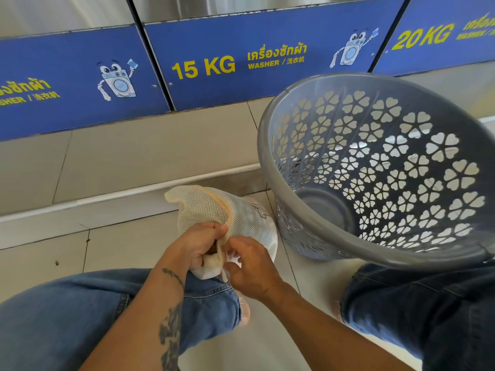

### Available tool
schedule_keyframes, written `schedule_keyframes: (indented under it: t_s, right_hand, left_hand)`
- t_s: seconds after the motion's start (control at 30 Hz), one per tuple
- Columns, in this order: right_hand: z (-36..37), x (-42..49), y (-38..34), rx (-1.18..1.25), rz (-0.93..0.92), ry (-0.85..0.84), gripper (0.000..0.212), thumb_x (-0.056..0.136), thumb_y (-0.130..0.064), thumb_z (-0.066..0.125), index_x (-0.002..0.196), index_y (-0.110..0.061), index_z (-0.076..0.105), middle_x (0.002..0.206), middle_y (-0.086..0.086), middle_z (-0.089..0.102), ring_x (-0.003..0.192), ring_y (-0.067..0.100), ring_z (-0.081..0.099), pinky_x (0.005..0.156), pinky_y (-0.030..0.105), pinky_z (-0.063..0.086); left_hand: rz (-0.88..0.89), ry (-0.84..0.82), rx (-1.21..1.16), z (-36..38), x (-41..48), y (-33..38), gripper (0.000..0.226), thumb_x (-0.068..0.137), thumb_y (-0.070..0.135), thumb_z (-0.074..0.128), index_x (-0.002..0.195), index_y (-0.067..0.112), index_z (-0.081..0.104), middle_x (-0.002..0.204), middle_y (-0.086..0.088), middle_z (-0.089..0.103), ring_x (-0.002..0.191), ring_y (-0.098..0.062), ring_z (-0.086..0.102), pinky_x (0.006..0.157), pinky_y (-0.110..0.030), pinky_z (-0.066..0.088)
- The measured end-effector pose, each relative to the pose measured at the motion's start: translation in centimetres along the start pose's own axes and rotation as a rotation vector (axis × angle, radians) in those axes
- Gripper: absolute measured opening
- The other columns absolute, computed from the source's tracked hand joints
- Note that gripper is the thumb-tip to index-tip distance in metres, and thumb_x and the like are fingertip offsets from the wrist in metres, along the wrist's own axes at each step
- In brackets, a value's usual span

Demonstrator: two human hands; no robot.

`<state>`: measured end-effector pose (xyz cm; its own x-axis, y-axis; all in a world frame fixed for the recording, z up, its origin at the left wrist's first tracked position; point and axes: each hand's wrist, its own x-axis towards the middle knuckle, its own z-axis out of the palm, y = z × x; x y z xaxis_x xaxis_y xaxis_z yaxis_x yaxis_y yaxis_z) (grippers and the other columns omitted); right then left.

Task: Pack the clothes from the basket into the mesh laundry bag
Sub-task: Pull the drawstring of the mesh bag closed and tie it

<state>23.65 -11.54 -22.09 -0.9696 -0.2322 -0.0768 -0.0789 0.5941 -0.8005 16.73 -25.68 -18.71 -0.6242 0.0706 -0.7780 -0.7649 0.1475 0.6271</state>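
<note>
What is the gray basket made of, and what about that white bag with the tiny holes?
The basket looks like molded plastic: smooth, slightly glossy, with clean flower-shaped cutouts. The bag seems to be soft cream mesh fabric, probably synthetic: it bunches up under the left hand and right hand.

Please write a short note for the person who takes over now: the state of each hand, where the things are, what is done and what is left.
Left hand: shut on the gathered neck of the mesh laundry bag.
Right hand: fingers at the same neck, apparently working the closure; the grip is not clear.
The bag is filled, on the floor between the knees.
Basket: tilted, no clothes visible inside.
Done: packing, it seems.
Left: close the bag.
</note>
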Motion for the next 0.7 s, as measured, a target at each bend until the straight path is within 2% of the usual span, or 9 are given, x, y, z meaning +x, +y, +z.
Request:
schedule_keyframes:
  t_s: [0.23,0.37,0.43,0.5,0.6,0.7]
  right_hand:
    - [0.1,-0.1,-0.5,0.009,0.021,-0.028,0.024,0.080,-0.021,0.074,0.099,-0.025,0.060,0.096,-0.010,0.064,0.089,0.012,0.057,0.079,0.039,0.056]
    - [-0.1,-0.2,-0.8,0.087,0.095,0.002,0.022,0.085,-0.015,0.068,0.106,-0.022,0.072,0.097,-0.008,0.072,0.086,0.009,0.063,0.080,0.033,0.059]
    - [0.0,0.0,-0.9,0.136,0.145,0.052,0.020,0.086,-0.014,0.065,0.100,-0.022,0.076,0.093,-0.008,0.075,0.085,0.008,0.067,0.079,0.033,0.060]
    - [-0.3,0.6,-1.2,0.201,0.222,0.081,0.018,0.084,-0.010,0.066,0.091,-0.022,0.077,0.088,-0.009,0.076,0.083,0.006,0.070,0.077,0.032,0.061]
    - [-1.5,1.7,-2.1,0.426,0.437,0.111,0.021,0.083,-0.001,0.071,0.079,-0.022,0.075,0.079,-0.005,0.075,0.073,0.009,0.070,0.071,0.026,0.059]
    - [-2.5,2.5,-3.0,0.900,0.656,0.185,0.023,0.086,0.012,0.064,0.081,-0.008,0.073,0.074,0.009,0.073,0.065,0.018,0.065,0.065,0.028,0.059]
  left_hand:
    - [-0.016,0.005,-0.013,0.0,-0.4,0.3,0.018,0.095,0.019,0.057,0.090,0.005,0.065,0.084,-0.020,0.065,0.068,-0.029,0.065,0.067,-0.039,0.056]
    - [-0.014,0.049,-0.029,0.0,-0.4,0.5,0.019,0.094,0.019,0.058,0.095,0.002,0.067,0.091,-0.020,0.065,0.079,-0.030,0.062,0.072,-0.041,0.055]
    - [-0.020,0.063,-0.027,0.1,-0.4,0.6,0.018,0.093,0.020,0.060,0.088,0.004,0.067,0.089,-0.020,0.066,0.077,-0.030,0.063,0.073,-0.043,0.055]
    - [-0.002,0.075,-0.017,0.2,-0.4,0.7,0.022,0.091,0.021,0.064,0.090,0.000,0.069,0.091,-0.025,0.069,0.078,-0.031,0.065,0.077,-0.047,0.056]
    - [0.072,0.088,0.010,0.2,-1.2,0.6,0.026,0.087,0.026,0.067,0.090,0.001,0.073,0.094,-0.022,0.074,0.084,-0.035,0.070,0.087,-0.053,0.055]
    - [0.140,0.073,0.076,-0.2,-2.4,0.7,0.027,0.080,0.034,0.069,0.087,0.009,0.077,0.092,-0.013,0.076,0.095,-0.035,0.070,0.091,-0.052,0.053]
